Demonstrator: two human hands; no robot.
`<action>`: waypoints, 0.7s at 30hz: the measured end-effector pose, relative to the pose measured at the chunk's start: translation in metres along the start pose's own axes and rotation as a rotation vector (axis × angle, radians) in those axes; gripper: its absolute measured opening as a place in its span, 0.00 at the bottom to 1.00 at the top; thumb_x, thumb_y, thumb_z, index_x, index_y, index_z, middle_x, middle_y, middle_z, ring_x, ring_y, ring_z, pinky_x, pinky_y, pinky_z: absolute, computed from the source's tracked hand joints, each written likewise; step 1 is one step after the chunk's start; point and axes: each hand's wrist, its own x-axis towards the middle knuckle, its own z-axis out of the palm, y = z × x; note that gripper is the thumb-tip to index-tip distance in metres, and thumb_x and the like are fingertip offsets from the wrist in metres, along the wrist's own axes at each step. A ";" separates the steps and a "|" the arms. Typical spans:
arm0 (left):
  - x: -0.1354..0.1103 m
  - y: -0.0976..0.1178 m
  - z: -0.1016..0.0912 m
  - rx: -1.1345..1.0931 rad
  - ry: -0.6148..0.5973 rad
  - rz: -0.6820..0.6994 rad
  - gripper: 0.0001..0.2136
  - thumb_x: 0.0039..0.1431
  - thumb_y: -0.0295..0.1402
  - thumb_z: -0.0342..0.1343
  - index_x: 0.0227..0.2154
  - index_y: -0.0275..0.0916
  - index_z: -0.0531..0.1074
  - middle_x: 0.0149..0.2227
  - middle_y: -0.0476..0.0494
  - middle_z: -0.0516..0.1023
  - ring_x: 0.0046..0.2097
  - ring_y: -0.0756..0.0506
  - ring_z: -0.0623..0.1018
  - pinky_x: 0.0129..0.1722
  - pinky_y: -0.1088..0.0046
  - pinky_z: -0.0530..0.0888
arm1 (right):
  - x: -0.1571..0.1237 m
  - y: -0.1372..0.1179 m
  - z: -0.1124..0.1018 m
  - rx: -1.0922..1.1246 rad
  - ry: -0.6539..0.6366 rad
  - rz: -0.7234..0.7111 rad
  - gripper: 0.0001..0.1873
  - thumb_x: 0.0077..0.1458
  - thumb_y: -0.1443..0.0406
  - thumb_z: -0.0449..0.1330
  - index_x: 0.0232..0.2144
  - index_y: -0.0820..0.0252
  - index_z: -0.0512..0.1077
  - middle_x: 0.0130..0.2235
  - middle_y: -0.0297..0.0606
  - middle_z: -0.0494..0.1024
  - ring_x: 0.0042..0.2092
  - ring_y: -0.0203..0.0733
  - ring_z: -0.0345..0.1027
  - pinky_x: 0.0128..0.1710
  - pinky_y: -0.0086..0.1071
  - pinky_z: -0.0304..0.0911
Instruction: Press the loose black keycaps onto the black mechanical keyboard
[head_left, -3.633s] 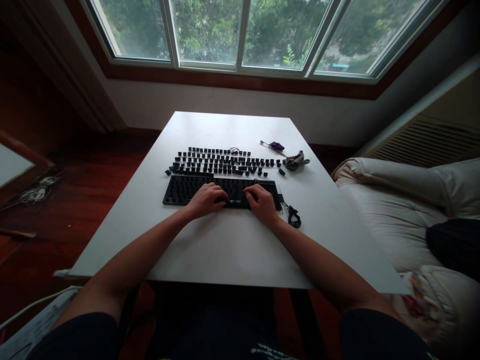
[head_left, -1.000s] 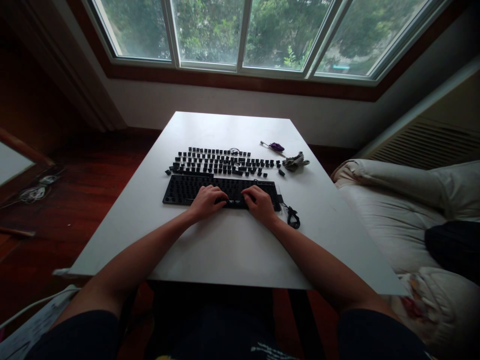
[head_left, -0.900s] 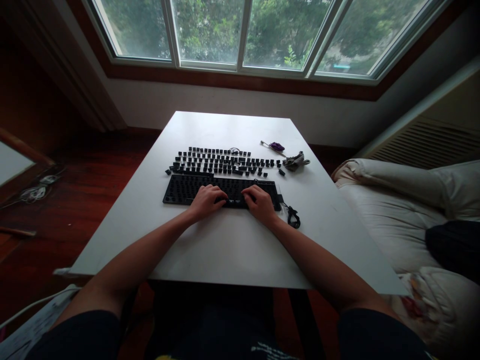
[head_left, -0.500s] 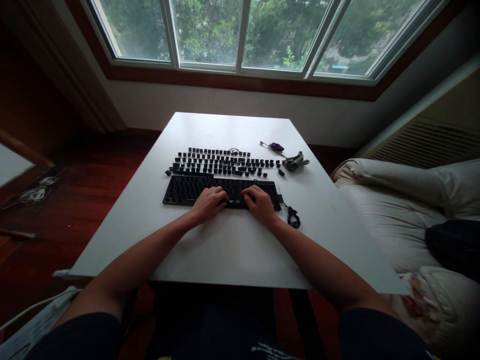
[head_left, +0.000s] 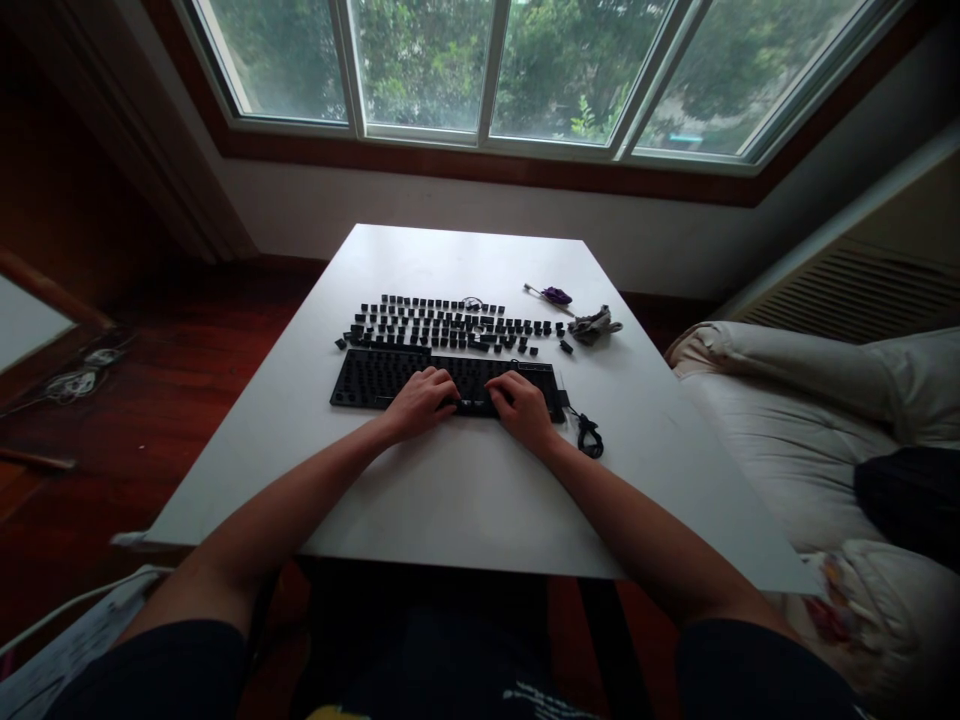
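Observation:
A black keyboard [head_left: 360,382] with its keycaps off lies on the white table in front of me. My left hand [head_left: 424,402] rests over its lower middle, fingers curled and drawn together. A short gap to the right, my right hand [head_left: 522,404] bends over the keyboard with thumb and index finger close together. Whatever is in either set of fingertips is too small or hidden to make out. Rows of loose black keycaps [head_left: 450,325] are laid out just beyond the keyboard. A bundled black cable [head_left: 590,437] lies beside its right end.
Toward the right back of the table [head_left: 450,500] lie a purple-headed tool [head_left: 556,295] and a crumpled grey cloth [head_left: 595,325]. One keycap [head_left: 566,347] sits apart near the cloth. A pale couch [head_left: 787,420] stands at the right, and a window fills the far wall.
The view has shifted slightly, moving the whole scene a little to the right. Both hands stay at the same place on the keyboard, with barely any finger movement.

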 end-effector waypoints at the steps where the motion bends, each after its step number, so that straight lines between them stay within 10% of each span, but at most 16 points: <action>1: 0.000 -0.002 0.001 -0.002 -0.005 0.001 0.06 0.62 0.33 0.60 0.42 0.42 0.76 0.46 0.41 0.75 0.50 0.40 0.71 0.53 0.59 0.69 | 0.000 0.000 0.000 0.000 0.000 0.000 0.10 0.65 0.65 0.56 0.38 0.53 0.78 0.39 0.39 0.77 0.42 0.45 0.72 0.43 0.38 0.66; 21: -0.006 -0.033 -0.021 0.080 -0.057 0.094 0.27 0.56 0.44 0.66 0.58 0.48 0.70 0.60 0.40 0.71 0.62 0.34 0.68 0.64 0.51 0.61 | -0.005 -0.005 0.008 -0.171 -0.138 -0.273 0.13 0.66 0.65 0.56 0.51 0.54 0.75 0.47 0.44 0.77 0.49 0.49 0.69 0.52 0.44 0.68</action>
